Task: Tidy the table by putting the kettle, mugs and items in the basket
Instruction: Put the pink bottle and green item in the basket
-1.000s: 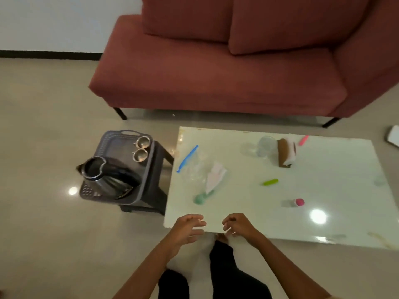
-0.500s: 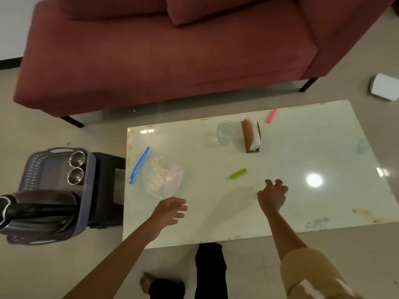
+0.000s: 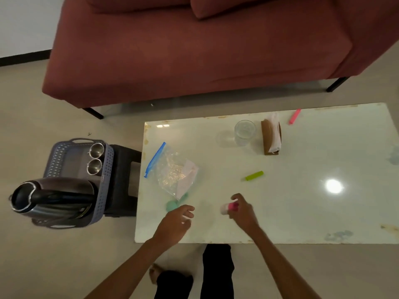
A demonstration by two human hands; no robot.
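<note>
Right hand (image 3: 243, 212) had drawn back, pinching a pink item (image 3: 230, 207) over the near side of the table (image 3: 302, 212); left hand (image 3: 174, 223) hovered loose, empty. At left, the basket (image 3: 56, 156) held the kettle (image 3: 51, 197) and two mugs (image 3: 95, 158).

Past my glossy white surface (image 3: 323, 212), a dark red sofa (image 3: 194, 50) stands on thin black legs on pale beige floor (image 3: 54, 255). A white wall (image 3: 21, 22) with black skirting (image 3: 21, 60) shows far left.
</note>
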